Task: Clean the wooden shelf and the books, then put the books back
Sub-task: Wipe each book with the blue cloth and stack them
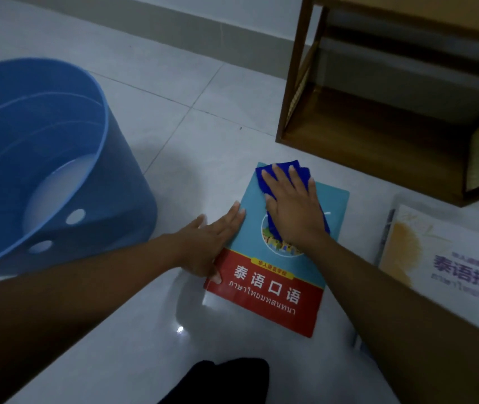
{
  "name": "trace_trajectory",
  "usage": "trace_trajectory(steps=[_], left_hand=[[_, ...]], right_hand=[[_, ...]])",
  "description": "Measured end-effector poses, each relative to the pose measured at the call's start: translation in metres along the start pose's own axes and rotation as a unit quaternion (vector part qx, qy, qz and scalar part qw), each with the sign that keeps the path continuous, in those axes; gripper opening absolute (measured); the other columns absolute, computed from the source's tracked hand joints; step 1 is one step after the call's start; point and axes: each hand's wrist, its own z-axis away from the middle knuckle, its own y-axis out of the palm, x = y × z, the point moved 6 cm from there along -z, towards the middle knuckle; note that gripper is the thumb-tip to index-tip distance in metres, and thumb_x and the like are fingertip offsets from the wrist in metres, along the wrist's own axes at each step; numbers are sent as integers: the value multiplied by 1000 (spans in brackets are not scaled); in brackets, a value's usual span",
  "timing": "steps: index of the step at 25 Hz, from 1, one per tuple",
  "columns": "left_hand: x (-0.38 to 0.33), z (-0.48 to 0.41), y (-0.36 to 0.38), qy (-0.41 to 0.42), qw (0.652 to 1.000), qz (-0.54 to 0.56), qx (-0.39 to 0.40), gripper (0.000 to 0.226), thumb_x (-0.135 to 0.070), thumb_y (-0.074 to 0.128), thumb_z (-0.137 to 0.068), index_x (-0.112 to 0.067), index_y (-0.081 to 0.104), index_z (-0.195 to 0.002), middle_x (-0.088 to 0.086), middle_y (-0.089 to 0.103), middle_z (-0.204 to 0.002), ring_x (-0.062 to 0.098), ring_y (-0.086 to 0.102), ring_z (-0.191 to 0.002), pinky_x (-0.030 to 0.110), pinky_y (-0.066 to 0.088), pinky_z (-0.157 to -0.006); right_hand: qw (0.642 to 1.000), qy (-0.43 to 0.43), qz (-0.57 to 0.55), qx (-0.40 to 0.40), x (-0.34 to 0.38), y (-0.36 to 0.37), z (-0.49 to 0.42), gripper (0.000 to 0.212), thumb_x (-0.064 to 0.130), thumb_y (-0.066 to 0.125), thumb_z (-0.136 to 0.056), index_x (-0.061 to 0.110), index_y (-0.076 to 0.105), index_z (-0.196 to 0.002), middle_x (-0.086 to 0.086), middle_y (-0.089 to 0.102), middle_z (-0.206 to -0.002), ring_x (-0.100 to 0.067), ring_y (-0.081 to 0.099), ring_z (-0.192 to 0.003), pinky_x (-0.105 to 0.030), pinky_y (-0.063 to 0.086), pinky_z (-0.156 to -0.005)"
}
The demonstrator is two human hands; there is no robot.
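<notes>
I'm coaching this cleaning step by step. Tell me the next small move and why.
Probably drag the blue cloth down toward the red band of the teal book. The right hand presses the cloth flat near the cover's far end, the left hand steadies the book's left edge, and the near part looks unwiped.

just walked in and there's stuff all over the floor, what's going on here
A person is wiping a book on the tiled floor. The right hand presses a blue cloth flat onto the teal and red book, while the left hand steadies the book's left edge. A blue bucket with a little water stands to the left. The wooden shelf behind shows no books in view, and another book lies on the floor to the right.
</notes>
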Motion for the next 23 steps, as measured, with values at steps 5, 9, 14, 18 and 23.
trace_trajectory(steps=[5, 9, 14, 18, 23], left_hand=[[-2, 2, -4, -33, 999, -32, -6, 130, -47, 71, -76, -17, -40, -138, 4, -42, -147, 20, -13, -146, 53, -2, -115], [-5, 3, -4, -43, 999, -29, -11, 132, -44, 73, -75, -16, -40, -138, 5, -40, -149, 21, -12, -146, 54, 3, -116], [-12, -2, -15, -82, 990, 84, -76, 113, -42, 72, -78, -13, -10, -150, 13, 7, -158, 27, 37, -135, 42, 42, -103], [-32, -4, -27, -158, 945, 150, -243, 80, -57, 73, -70, -13, 34, -125, 12, 44, -123, 24, 46, -110, 35, 47, -87], [-26, -6, -25, -200, 911, 225, -281, 89, -49, 85, -57, -14, 28, -116, 12, 47, -114, 28, 53, -102, 41, 52, -82]], right_hand=[[997, 63, 39, -23, -21, -3, 32, 55, 32, 26, -103, 27, 4, -153, 3, 1, -161, -22, -3, -148, -48, 2, -118], [977, 197, -72, -46, -56, -13, 45, 68, 22, 52, -96, 18, 14, -153, -2, 8, -161, -25, -1, -148, -45, 5, -118], [973, 189, -126, -39, -79, -28, 37, 76, 5, 67, -85, 2, 25, -148, -17, 27, -154, -32, 21, -143, -40, 17, -119], [948, 217, -199, -122, -88, -55, 58, 55, -5, 51, -90, -1, 35, -143, -18, 39, -146, -31, 35, -136, -39, 27, -114], [900, 244, -303, -196, -91, -66, 82, 47, -3, 42, -96, 2, 38, -142, -17, 45, -141, -31, 43, -130, -41, 36, -108]])
